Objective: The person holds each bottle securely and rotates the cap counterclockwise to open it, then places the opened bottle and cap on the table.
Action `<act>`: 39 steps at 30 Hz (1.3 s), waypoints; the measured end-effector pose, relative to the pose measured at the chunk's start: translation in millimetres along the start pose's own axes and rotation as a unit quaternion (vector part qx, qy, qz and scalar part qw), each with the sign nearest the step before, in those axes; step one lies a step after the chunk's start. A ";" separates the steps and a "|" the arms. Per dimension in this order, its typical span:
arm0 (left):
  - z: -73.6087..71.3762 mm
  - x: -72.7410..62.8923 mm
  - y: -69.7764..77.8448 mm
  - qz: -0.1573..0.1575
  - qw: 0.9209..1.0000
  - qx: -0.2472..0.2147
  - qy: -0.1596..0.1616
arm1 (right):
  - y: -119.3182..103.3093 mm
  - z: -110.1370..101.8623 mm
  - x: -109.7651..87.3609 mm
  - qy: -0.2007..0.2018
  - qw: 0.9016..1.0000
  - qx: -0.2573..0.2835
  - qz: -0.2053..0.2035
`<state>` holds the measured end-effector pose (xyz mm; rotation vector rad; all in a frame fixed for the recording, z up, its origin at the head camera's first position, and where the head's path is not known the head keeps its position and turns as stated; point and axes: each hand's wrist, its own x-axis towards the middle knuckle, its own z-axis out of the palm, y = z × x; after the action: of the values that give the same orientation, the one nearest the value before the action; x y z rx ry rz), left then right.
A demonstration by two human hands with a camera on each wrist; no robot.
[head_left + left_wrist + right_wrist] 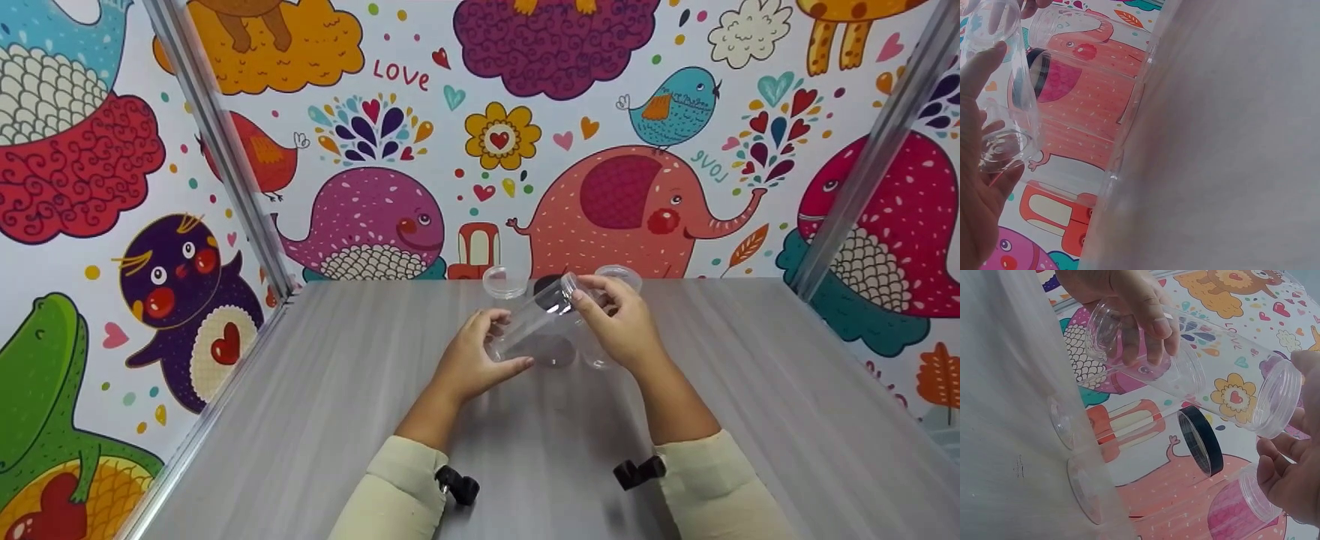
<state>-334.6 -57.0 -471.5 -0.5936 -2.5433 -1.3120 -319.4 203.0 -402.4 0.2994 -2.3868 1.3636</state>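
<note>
A clear plastic jar is tilted above the table, its ringed mouth up to the right. My left hand grips the lower end, thumb and fingers on either side of it. At the mouth end, my right hand holds the rim between thumb and fingers. Behind the held jar stand more clear jars. One has a black lid; a jar on the left and another on the right show no dark lid. In the head view the hands and held jar partly hide them.
The grey wood-grain table meets a cartoon-printed back wall just behind the standing jars. Metal posts edge the wall panels on both sides. Black wrist devices are strapped at both sleeve cuffs.
</note>
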 end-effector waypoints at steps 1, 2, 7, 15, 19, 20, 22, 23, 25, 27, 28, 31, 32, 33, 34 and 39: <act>0.1 -0.3 -0.1 -0.001 1.000 -0.001 0.001 | 0.2 -0.2 -0.4 -0.004 1.000 0.005 -0.005; 0.2 -0.5 -0.1 -0.003 1.000 -0.002 0.002 | 0.4 -0.3 -0.7 -0.006 1.000 0.010 -0.007; 0.6 -0.9 0.2 -0.009 1.000 -0.006 0.001 | 2.0 -1.2 -0.8 -0.015 0.999 0.036 -0.016; 0.3 0.3 -0.4 -0.014 1.000 -0.007 0.001 | 0.6 -1.8 -0.5 -0.022 0.997 0.064 -0.025; 0.2 0.5 -0.6 -0.011 1.000 -0.006 0.000 | -0.3 -2.4 -0.6 -0.018 0.998 0.058 -0.021; 0.3 0.4 -0.6 -0.009 1.000 -0.006 0.000 | -0.4 -2.5 -0.5 -0.015 0.998 0.052 -0.018; 0.2 0.0 -0.5 -0.006 1.000 -0.005 -0.001 | -0.8 -3.0 -0.5 -0.007 0.999 0.037 -0.013; 0.1 -0.2 -0.4 -0.005 1.000 -0.004 -0.001 | -1.0 -3.1 -0.3 -0.002 1.000 0.028 -0.009; -0.2 -0.6 -0.2 -0.002 1.000 -0.005 -0.002 | -1.1 -3.1 0.2 0.006 1.000 0.009 0.001; -0.4 -0.9 -0.1 0.002 1.000 -0.009 -0.003 | -1.5 -3.1 0.4 0.010 1.000 -0.003 0.007; -0.5 -0.8 -0.3 0.004 1.000 -0.011 -0.003 | -1.7 -3.0 0.5 0.011 1.000 -0.008 0.011; -0.1 -0.4 -0.7 0.011 1.000 -0.016 -0.003 | -2.0 -2.2 0.8 0.013 1.000 -0.012 0.019; 0.2 -0.1 -0.9 0.011 1.000 -0.015 -0.003 | -2.0 -1.9 0.8 0.013 1.000 -0.012 0.020; 0.5 0.2 -1.3 0.011 1.000 -0.015 -0.003 | -1.7 -1.6 1.0 0.014 1.000 -0.013 0.019; 0.7 0.4 -1.5 0.010 1.000 -0.014 -0.002 | -1.5 -1.2 0.9 0.015 1.000 -0.012 0.018; 1.8 1.1 -2.3 0.009 1.000 -0.016 -0.002 | 0.0 -0.1 0.6 0.012 1.000 -0.002 -0.001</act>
<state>-336.6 -56.4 -473.8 -0.6239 -2.5191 -1.3481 -319.8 203.1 -402.2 0.2836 -2.3687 1.3536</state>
